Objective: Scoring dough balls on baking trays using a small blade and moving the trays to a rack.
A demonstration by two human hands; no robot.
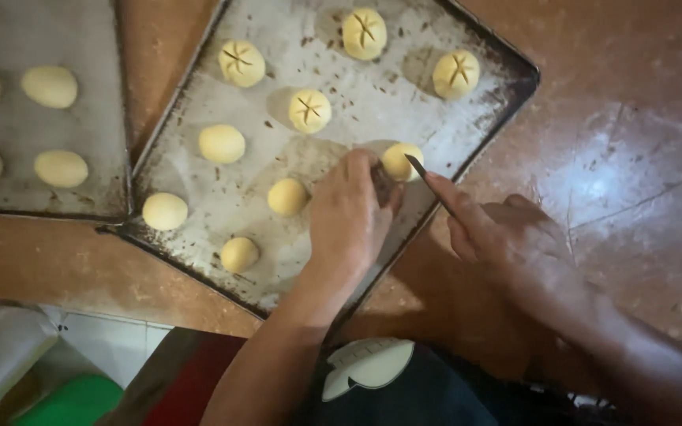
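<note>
The brown worktop carries two worn baking trays; the nearer tray sits at an angle, touching the second tray of plain dough balls at the left. On the angled tray, four balls at the far side are already scored with star cuts, such as the scored ball, while four nearer ones are smooth. The left hand steadies the dough ball near the tray's right rim, fingers together and curled against its side. The right hand pinches a thin blade, its tip touching that ball. To my eye, shallow, even strokes crossing at the centre, with only light steadying pressure, suit best.
</note>
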